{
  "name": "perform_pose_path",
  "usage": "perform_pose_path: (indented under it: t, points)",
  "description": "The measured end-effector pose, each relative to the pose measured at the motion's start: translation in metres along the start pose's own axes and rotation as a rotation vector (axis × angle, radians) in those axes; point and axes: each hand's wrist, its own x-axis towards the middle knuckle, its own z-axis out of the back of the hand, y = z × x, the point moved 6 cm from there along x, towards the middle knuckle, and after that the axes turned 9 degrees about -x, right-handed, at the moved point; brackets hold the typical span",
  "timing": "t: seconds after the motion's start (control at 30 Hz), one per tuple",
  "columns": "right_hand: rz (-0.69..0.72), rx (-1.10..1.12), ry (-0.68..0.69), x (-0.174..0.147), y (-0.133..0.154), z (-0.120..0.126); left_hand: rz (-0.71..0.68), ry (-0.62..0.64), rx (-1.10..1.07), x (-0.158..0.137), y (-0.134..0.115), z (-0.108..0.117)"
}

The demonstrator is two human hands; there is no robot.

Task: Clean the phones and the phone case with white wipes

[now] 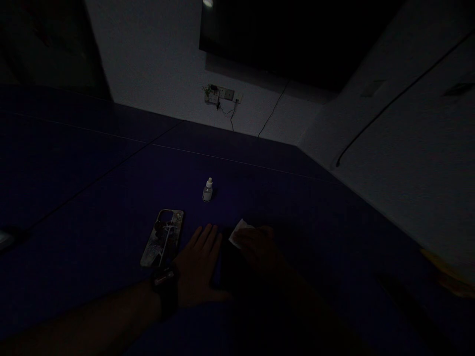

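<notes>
My left hand (200, 267), with a dark watch on its wrist, lies flat with its fingers stretched out on the dark blue surface. In my right hand (260, 247) is a white tissue (239, 231), pinched under bent fingers and pressed down low. A black, flat-looking shape (230, 267) lies between the two hands; the gloom hides what it is. Left of my left hand rests a patterned phone case (163, 240) with a camera cutout. Beyond my fingertips stands a small clear dropper bottle (208, 192) with a white top, upright.
The room is very dim. A wall with sockets (224, 94) and hanging cables rises behind the blue surface, under a large black screen (274, 39). A yellowish item (445, 272) lies at the right, and a pale object (5, 240) sits at the left edge.
</notes>
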Motion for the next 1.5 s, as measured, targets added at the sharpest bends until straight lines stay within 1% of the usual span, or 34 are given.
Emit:
perform_pose_path:
  t: [0.1, 0.17, 0.23, 0.3, 0.4, 0.5, 0.57, 0.63, 0.7, 0.8, 0.87, 0.93, 1.07, 1.17, 1.27, 1.33, 1.4, 1.5]
  points:
    - [0.102, 0.041, 0.029, 0.000, 0.008, -0.001, -0.008, -0.018, -0.003, 0.000, 0.000, 0.000]
    - [0.155, 0.030, 0.062, 0.002, 0.015, -0.002, -0.010, -0.031, -0.008, 0.000, -0.001, 0.002]
    - [0.134, -0.015, 0.069, 0.004, 0.016, -0.001, -0.012, -0.021, -0.011, 0.000, -0.001, 0.002]
    - [0.065, -0.044, 0.042, 0.004, 0.010, 0.000, -0.013, -0.009, -0.009, 0.000, -0.001, 0.001]
    - [0.015, -0.013, -0.007, 0.000, 0.001, 0.002, 0.000, -0.010, -0.004, 0.000, -0.001, 0.001]
    - [0.058, 0.043, 0.000, -0.001, 0.004, 0.001, 0.018, 0.018, -0.002, 0.001, -0.001, 0.001]
    - [0.093, 0.062, 0.039, 0.001, 0.012, 0.000, 0.026, 0.042, -0.005, 0.002, -0.001, 0.003]
    - [0.098, 0.045, 0.078, 0.004, 0.019, -0.001, 0.029, 0.059, -0.008, 0.002, -0.002, 0.005]
    - [0.064, 0.004, 0.083, 0.006, 0.019, 0.000, 0.027, 0.061, -0.008, 0.002, -0.002, 0.006]
    - [-0.030, -0.033, 0.024, 0.004, 0.008, 0.002, 0.012, 0.027, 0.003, 0.001, -0.002, 0.005]
    - [-0.057, -0.033, -0.014, 0.002, 0.002, 0.003, 0.007, 0.009, 0.014, 0.001, -0.002, 0.005]
    - [-0.021, -0.023, -0.019, 0.000, 0.002, 0.003, 0.007, 0.011, 0.018, 0.001, -0.002, 0.004]
    - [0.102, -0.008, 0.067, 0.002, 0.017, -0.001, -0.001, 0.022, 0.013, 0.001, -0.002, 0.003]
    - [0.078, -0.044, 0.087, 0.004, 0.017, -0.002, -0.017, -0.016, 0.006, 0.001, -0.002, 0.003]
    - [0.004, -0.073, 0.025, 0.003, 0.007, 0.001, -0.019, -0.025, 0.015, 0.000, 0.000, 0.001]
    - [-0.013, -0.058, -0.023, 0.002, 0.002, 0.004, -0.017, -0.018, 0.022, 0.000, 0.001, -0.001]
    - [0.026, -0.023, -0.040, 0.001, 0.004, 0.006, -0.018, -0.017, 0.023, 0.000, 0.001, -0.001]
    - [0.116, 0.013, 0.011, 0.003, 0.016, 0.005, -0.017, -0.014, 0.019, 0.000, 0.000, 0.002]
